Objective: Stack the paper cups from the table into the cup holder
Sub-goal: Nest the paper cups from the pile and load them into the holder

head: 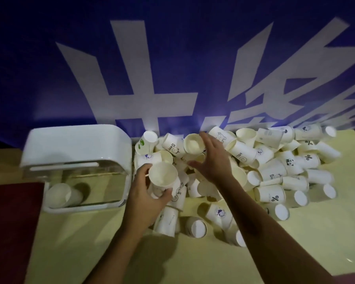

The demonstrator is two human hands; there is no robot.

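Note:
A big heap of white paper cups (275, 167) covers the middle and right of the pale table. My left hand (146, 193) grips a short stack of cups (163, 177) at the heap's left edge, mouth up and tilted towards me. My right hand (213, 158) hovers over the heap with fingers spread, its fingertips beside a cup lying with its mouth open (194, 143); whether it touches is unclear. The white cup holder (76, 144) stands at the left, its clear front showing cups lying inside (59, 194).
A blue banner with large white characters (172, 68) hangs behind the table. A dark red surface (10, 222) borders the table at the lower left. The table (193, 261) shows bare in front of the heap, between my forearms.

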